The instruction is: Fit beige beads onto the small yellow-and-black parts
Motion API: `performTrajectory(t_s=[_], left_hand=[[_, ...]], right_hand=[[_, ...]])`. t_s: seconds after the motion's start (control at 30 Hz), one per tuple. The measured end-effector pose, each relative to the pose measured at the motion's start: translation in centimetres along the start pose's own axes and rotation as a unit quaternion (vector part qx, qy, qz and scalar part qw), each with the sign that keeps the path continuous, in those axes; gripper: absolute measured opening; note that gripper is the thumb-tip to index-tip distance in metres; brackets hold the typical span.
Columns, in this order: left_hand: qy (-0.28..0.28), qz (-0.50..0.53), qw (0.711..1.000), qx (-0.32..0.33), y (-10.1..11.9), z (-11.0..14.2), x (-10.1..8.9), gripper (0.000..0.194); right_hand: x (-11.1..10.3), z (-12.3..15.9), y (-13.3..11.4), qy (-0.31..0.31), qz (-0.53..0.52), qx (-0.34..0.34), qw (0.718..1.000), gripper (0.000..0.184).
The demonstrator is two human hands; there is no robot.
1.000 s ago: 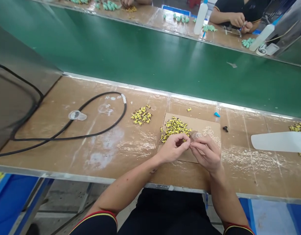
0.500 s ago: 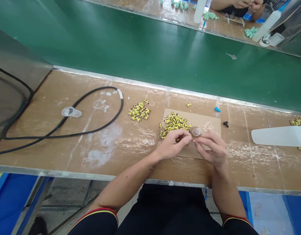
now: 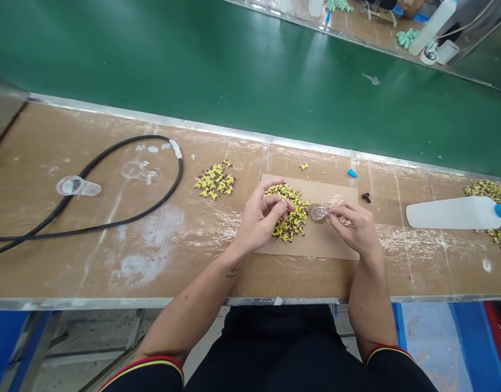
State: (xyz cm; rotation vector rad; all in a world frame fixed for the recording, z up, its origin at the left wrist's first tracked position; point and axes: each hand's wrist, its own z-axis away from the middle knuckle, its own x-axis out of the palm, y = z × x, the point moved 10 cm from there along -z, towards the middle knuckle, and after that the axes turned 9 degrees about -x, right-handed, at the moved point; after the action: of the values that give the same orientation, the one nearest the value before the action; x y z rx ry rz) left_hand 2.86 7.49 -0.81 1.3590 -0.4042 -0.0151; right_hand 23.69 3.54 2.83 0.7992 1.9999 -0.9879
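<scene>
My left hand (image 3: pixel 260 218) is over the left side of a pile of small yellow-and-dark figures (image 3: pixel 293 223), index finger raised and the others loosely curled. I see nothing held in it. My right hand (image 3: pixel 354 226) has thumb and forefinger pinched together at the rim of a small clear plastic cup (image 3: pixel 319 213). What sits between those fingertips is too small to make out. Just behind them, tiny pale pieces (image 3: pixel 335 200) lie scattered, partly hidden by my fingers. Pile, cup and pale pieces rest on a cardboard sheet (image 3: pixel 315 247).
A smaller group of yellow figures (image 3: pixel 215 181) lies left of the sheet. Further left are a looped black cable (image 3: pixel 128 220) and a clear scoop-shaped piece (image 3: pixel 79 187). To the right are a white bottle (image 3: pixel 454 212), a blue cap (image 3: pixel 352 173) and a black part (image 3: pixel 366 197).
My hands were close together at the cup and have separated. The left moved left over the yellow pile, its fingers loosening; the right stays pinched beside the cup. The view has shifted slightly.
</scene>
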Motion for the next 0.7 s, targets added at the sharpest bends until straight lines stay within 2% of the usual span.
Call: performTrajectory(t_s=[0.1,0.37,0.6,0.7], left_hand=[[-0.004,-0.018,1.0,-0.022,-0.37,-0.04,0.24,0.024],[0.013,-0.048,0.998,-0.028,-0.24,0.08,0.28,0.007],[0.028,-0.066,0.997,-0.038,-0.01,0.13,0.05,0.011],[0.017,-0.058,0.997,-0.044,-0.14,0.12,0.31,0.012]], right_hand=[[0.48,-0.04,-0.17,-0.018,0.019,0.001,1.0,0.017],[0.78,-0.22,-0.8,-0.025,0.062,-0.011,0.998,0.018],[0.71,-0.12,-0.52,-0.021,0.068,0.004,0.997,0.018],[0.52,-0.26,-0.55,-0.019,0.057,0.007,0.998,0.017]])
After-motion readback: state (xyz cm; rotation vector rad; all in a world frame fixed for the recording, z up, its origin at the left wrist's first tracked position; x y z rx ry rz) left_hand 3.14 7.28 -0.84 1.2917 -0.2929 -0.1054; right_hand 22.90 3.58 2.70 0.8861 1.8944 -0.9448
